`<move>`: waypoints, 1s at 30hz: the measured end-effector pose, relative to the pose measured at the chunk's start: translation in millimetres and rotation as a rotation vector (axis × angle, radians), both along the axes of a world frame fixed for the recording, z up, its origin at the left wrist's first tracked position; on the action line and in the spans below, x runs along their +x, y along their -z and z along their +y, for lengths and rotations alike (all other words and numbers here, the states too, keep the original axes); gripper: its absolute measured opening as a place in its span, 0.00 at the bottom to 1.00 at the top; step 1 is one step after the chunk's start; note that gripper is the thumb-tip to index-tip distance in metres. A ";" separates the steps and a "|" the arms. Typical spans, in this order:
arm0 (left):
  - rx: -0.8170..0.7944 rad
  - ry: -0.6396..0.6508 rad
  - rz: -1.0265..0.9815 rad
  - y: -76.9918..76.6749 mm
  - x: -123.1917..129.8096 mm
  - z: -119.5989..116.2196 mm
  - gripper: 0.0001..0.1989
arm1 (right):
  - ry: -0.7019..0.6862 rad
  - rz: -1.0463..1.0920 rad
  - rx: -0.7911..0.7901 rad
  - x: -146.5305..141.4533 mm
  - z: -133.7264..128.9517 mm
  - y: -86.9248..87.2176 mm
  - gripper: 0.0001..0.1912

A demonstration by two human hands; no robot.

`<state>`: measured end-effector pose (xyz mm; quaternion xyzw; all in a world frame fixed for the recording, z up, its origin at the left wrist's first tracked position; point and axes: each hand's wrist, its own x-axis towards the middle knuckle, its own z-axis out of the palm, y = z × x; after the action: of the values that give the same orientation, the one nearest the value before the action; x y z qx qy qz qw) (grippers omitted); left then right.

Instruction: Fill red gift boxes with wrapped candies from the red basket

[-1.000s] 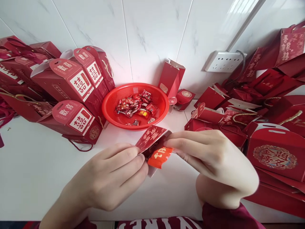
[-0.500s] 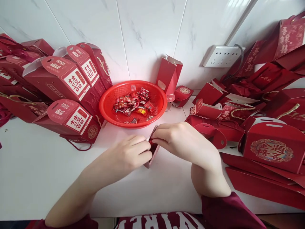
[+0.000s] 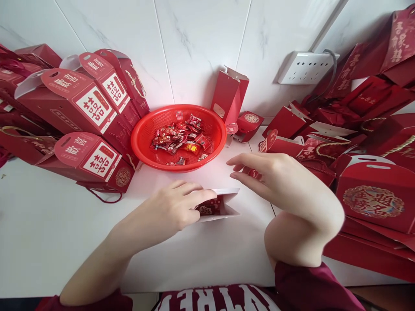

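Observation:
My left hand [image 3: 177,206] grips the left side of a small gift box [image 3: 231,193], fingers over its rim. The box lies close to the table with its open end to the right and its pale inside showing. Red wrapped candies [image 3: 209,209] are visible inside it, partly covered by my left fingers. To the right, my right hand [image 3: 259,172] is raised, thumb and fingers apart and clear of the box. A bit of red shows between those fingers; I cannot tell whether it lies behind them. Beyond my hands stands a red plastic basket [image 3: 138,149] with wrapped candies [image 3: 177,137] in it.
Red gift boxes [image 3: 92,162] with handles crowd the left side. More red boxes [image 3: 369,201] and bags are piled on the right. Against the tiled wall stand a tall open red box [image 3: 223,95] and a small one [image 3: 249,126]. A white power strip [image 3: 308,68] is on the wall.
My right hand has left the gift box and moved right, its fingers parting. The box has turned so its open end faces right, while my left hand still holds it.

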<state>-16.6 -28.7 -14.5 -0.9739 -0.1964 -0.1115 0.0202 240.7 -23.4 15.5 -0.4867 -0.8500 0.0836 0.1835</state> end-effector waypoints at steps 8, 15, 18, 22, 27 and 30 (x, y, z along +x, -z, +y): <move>0.161 -0.047 -0.045 3.8 -1.3 7.4 0.10 | -0.003 0.011 -0.015 0.7 1.6 -1.4 0.09; -0.015 -0.369 -0.233 11.5 -4.2 26.8 0.19 | -0.040 0.031 -0.100 0.2 12.6 8.8 0.12; -0.199 -0.538 -0.273 10.1 -2.7 24.6 0.27 | -0.025 0.077 -0.071 -1.0 18.9 15.7 0.22; -0.453 -0.636 -0.270 18.1 2.4 28.7 0.22 | -0.073 0.050 -0.104 -8.7 31.4 24.7 0.21; -0.641 -0.585 -0.351 31.5 4.8 40.9 0.12 | -0.126 -0.089 -0.219 -24.3 47.5 34.0 0.12; -0.679 -0.577 -0.380 32.9 4.1 41.6 0.13 | -0.172 -0.061 -0.270 -28.3 49.3 33.0 0.11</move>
<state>-12.5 12.8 -47.4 -0.7936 -0.4839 -0.2070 -0.3051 212.4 25.9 -17.5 -0.4347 -0.8747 0.1977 0.0826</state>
